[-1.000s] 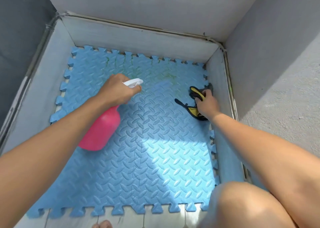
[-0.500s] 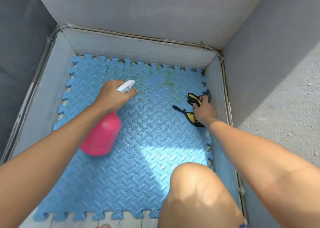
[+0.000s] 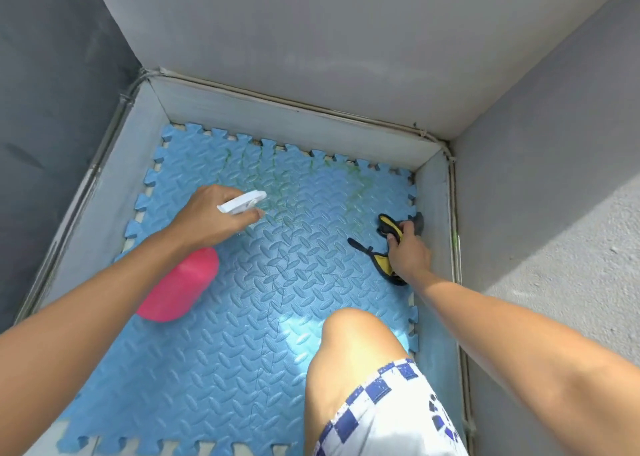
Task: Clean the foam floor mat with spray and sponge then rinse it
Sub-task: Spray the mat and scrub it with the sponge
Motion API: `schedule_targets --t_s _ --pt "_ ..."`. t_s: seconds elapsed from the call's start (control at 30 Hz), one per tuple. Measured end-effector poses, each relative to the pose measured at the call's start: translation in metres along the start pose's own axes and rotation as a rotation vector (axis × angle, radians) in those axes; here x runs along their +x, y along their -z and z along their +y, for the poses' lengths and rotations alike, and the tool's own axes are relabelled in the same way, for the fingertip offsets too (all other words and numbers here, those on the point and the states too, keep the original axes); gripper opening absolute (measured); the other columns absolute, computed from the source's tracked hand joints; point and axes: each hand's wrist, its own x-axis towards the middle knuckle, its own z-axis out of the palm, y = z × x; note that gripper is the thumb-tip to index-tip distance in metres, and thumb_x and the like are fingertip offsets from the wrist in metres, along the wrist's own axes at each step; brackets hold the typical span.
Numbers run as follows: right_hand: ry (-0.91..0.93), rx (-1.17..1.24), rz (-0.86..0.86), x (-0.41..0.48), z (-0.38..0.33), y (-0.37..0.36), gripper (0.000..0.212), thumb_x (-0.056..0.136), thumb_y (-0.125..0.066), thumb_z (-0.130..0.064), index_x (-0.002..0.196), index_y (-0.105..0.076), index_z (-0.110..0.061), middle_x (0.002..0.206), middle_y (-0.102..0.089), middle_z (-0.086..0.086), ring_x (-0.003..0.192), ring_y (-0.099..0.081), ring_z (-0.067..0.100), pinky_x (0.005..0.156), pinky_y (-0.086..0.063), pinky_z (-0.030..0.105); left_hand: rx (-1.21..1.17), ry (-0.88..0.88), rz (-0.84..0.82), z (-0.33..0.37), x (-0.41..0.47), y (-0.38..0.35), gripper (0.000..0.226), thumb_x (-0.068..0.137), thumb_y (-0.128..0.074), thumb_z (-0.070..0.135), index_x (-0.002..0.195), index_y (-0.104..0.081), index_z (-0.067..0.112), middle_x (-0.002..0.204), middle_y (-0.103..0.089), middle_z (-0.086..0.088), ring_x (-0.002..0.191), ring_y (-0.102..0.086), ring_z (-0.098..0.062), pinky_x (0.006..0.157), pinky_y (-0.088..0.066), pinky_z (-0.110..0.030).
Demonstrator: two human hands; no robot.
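A blue foam mat (image 3: 263,303) with a raised tread pattern covers the floor of a walled corner. Greenish stains (image 3: 277,192) show near its far edge. My left hand (image 3: 211,220) grips the white trigger head of a pink spray bottle (image 3: 180,286), nozzle aimed at the stained area. My right hand (image 3: 408,254) rests on a yellow and black sponge (image 3: 388,247) that lies on the mat by the right wall; a grey pad shows just beyond the fingers.
Low pale walls (image 3: 277,116) enclose the mat at the back, left and right, with grey walls rising above. My bare knee (image 3: 349,348) and checkered shorts (image 3: 388,414) sit over the mat's near right part. Rough concrete (image 3: 571,247) lies to the right.
My view has pulled back and my knee has come up over the mat. The left hand with the bottle has shifted slightly left; the right hand stays on the sponge.
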Motion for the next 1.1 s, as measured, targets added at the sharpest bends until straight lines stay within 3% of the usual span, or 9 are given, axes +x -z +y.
schedule_targets --t_s 0.17,0.27,0.33,0.43,0.57,0.73,0.83,0.9,1.1 --pt "0.012 0.026 0.154 0.056 -0.035 0.014 0.039 0.104 -0.046 -0.036 0.138 -0.046 -0.016 0.125 -0.053 0.02 0.108 -0.058 0.044 0.091 -0.046 0.046 -0.075 0.02 0.051 -0.006 0.007 0.0 0.037 0.084 -0.076 0.043 0.064 -0.069 0.012 0.064 -0.067 -0.009 0.055 -0.051 -0.014 0.06 -0.04 -0.028" --pt "0.011 0.115 0.159 0.087 -0.098 0.004 0.045 0.103 -0.047 -0.036 0.146 -0.044 -0.023 0.131 -0.045 0.018 0.109 -0.058 0.044 0.092 -0.048 0.048 -0.116 0.082 0.069 -0.015 0.006 0.003 0.033 0.082 -0.077 0.047 0.074 -0.074 0.014 0.069 -0.072 -0.005 0.063 -0.059 -0.018 0.065 -0.047 -0.028" --pt "0.232 0.078 0.112 0.074 -0.135 -0.017 0.047 0.102 -0.05 -0.035 0.148 -0.045 -0.026 0.124 -0.046 0.015 0.1 -0.061 0.04 0.088 -0.05 0.045 -0.21 0.159 0.05 -0.017 0.008 0.009 0.039 0.076 -0.074 0.054 0.083 -0.078 0.016 0.076 -0.077 -0.002 0.066 -0.065 -0.02 0.069 -0.057 -0.038" --pt "0.703 -0.076 -0.02 0.023 -0.154 -0.041 0.048 0.098 -0.06 -0.028 0.145 -0.052 -0.027 0.109 -0.049 0.009 0.083 -0.061 0.03 0.072 -0.052 0.037 -0.267 0.222 0.017 -0.015 0.015 0.007 0.029 0.083 -0.08 0.042 0.087 -0.079 0.013 0.081 -0.077 -0.007 0.068 -0.064 -0.018 0.063 -0.064 -0.05" --pt "1.016 -0.126 -0.199 0.0 -0.108 -0.032 0.049 0.096 -0.062 -0.023 0.144 -0.053 -0.031 0.109 -0.051 0.004 0.082 -0.056 0.019 0.066 -0.041 0.029 -0.192 0.238 -0.049 -0.004 0.022 -0.006 0.032 0.085 -0.079 0.043 0.085 -0.077 0.012 0.085 -0.075 -0.016 0.068 -0.063 -0.021 0.057 -0.063 -0.04" --pt "0.404 -0.06 0.145 0.075 -0.058 0.008 0.048 0.099 -0.053 -0.021 0.147 -0.049 -0.025 0.126 -0.051 0.016 0.096 -0.06 0.037 0.083 -0.052 0.042 -0.157 0.269 -0.065 -0.008 0.029 -0.008 0.038 0.081 -0.081 0.049 0.08 -0.075 0.011 0.085 -0.074 -0.017 0.073 -0.07 -0.035 0.057 -0.064 -0.043" --pt "0.129 -0.009 0.222 0.095 -0.096 0.009 0.038 0.1 -0.047 -0.019 0.136 -0.054 -0.009 0.132 -0.048 0.021 0.1 -0.06 0.043 0.078 -0.045 0.04 -0.182 0.298 -0.049 -0.009 0.027 -0.004 0.039 0.079 -0.083 0.048 0.083 -0.074 0.01 0.086 -0.074 -0.018 0.059 -0.065 -0.019 0.049 -0.062 -0.039" --pt "0.128 0.022 0.224 0.082 -0.127 -0.005 0.038 0.098 -0.05 -0.018 0.133 -0.054 -0.005 0.134 -0.047 0.02 0.098 -0.062 0.044 0.077 -0.047 0.04 -0.187 0.323 -0.061 -0.012 0.02 -0.002 0.039 0.08 -0.084 0.045 0.083 -0.073 0.008 0.085 -0.072 -0.021 0.052 -0.06 -0.014 0.046 -0.06 -0.036" --pt "0.936 -0.221 -0.115 0.021 -0.173 -0.041 0.056 0.093 -0.065 -0.023 0.146 -0.049 -0.02 0.118 -0.053 0.01 0.079 -0.065 0.033 0.07 -0.054 0.039 -0.189 0.413 -0.07 -0.031 -0.004 0.01 0.04 0.08 -0.084 0.043 0.08 -0.072 0.005 0.09 -0.069 -0.027 0.066 -0.062 -0.023 0.047 -0.06 -0.037"
